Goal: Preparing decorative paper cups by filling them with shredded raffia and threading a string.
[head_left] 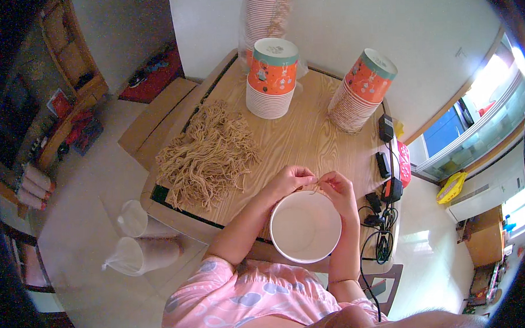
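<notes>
A white paper bucket sits at the near edge of the table, its open mouth facing up toward me. My left hand and my right hand meet just above its far rim, fingertips pinched. Between them shows a short bit of tan cord, mostly hidden by the fingers. To the left on the table lies a loose pile of tan cords. Beyond it stands an upside-down stack of orange and green paper buckets. A second such stack leans slightly at the far right.
The wood-patterned table meets a white wall. A tall wrapped bucket stack stands at the back. Black adapters and tangled cables line the right edge. Bagged buckets lie on the floor, near a cardboard box.
</notes>
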A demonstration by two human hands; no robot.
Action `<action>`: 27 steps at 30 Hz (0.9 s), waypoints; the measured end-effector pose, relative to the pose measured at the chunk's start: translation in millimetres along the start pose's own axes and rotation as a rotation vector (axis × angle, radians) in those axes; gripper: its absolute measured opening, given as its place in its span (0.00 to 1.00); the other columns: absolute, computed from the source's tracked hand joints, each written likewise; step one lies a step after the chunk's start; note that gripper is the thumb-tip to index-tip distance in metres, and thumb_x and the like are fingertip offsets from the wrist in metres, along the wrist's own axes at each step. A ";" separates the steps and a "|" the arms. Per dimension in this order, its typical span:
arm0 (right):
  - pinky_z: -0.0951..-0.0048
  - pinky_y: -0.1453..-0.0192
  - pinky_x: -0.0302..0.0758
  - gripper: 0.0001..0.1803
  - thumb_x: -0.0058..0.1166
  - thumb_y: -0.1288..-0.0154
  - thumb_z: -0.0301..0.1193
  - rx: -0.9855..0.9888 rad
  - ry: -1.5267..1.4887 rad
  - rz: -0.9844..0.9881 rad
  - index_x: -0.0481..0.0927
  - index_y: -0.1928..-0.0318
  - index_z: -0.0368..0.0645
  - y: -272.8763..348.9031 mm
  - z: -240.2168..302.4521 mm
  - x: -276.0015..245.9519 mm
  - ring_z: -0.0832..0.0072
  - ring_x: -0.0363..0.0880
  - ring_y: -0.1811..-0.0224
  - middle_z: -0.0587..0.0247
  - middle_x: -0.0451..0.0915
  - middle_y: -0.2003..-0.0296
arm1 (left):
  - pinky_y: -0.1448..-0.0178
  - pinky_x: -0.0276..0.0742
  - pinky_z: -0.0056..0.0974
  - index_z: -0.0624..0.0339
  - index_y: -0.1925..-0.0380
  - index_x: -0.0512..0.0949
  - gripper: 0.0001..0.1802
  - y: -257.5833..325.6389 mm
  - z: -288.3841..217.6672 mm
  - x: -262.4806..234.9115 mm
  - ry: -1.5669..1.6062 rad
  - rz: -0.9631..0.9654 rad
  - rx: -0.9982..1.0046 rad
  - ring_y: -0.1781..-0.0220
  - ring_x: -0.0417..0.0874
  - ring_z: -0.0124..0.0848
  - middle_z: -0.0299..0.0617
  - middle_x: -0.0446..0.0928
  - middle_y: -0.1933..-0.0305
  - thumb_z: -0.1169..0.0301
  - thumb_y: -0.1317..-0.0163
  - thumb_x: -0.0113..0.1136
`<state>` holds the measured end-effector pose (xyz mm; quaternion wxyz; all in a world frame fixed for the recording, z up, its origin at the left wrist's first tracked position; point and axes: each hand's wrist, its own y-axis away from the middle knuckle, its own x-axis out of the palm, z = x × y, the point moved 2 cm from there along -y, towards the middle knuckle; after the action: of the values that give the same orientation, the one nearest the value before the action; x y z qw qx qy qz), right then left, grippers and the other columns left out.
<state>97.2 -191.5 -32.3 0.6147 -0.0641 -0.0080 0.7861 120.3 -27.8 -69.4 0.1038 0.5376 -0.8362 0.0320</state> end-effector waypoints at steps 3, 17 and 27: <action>0.85 0.64 0.67 0.03 0.51 0.42 0.18 -0.006 0.011 -0.003 0.75 0.68 0.37 -0.5 -0.9 0.3 0.87 0.70 0.69 0.71 0.75 0.72 | 0.75 0.66 0.26 0.58 0.71 0.79 0.07 1.3 -3.9 0.4 -0.018 -0.013 0.016 0.78 0.70 0.17 0.29 0.74 0.78 0.67 0.45 0.62; 0.80 0.57 0.71 0.04 0.54 0.43 0.18 -0.026 0.062 -0.002 0.75 0.67 0.37 -3.6 -15.8 -6.6 0.81 0.73 0.64 0.68 0.75 0.68 | 0.62 0.75 0.32 0.63 0.68 0.79 0.09 1.8 -2.8 5.0 -0.179 -0.041 0.032 0.69 0.78 0.25 0.37 0.80 0.70 0.70 0.47 0.64; 0.87 0.67 0.66 0.04 0.52 0.43 0.17 -0.079 0.075 -0.053 0.74 0.68 0.38 -3.0 -3.8 -0.2 0.87 0.70 0.71 0.72 0.73 0.72 | 0.64 0.74 0.31 0.63 0.69 0.81 0.10 7.7 -12.5 6.0 -0.286 -0.089 0.069 0.70 0.78 0.23 0.38 0.80 0.71 0.68 0.49 0.66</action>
<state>100.5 -191.1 -35.8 0.6320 -0.1175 -0.0178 0.7658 112.7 -27.8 -55.5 -0.0336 0.5763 -0.8163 -0.0206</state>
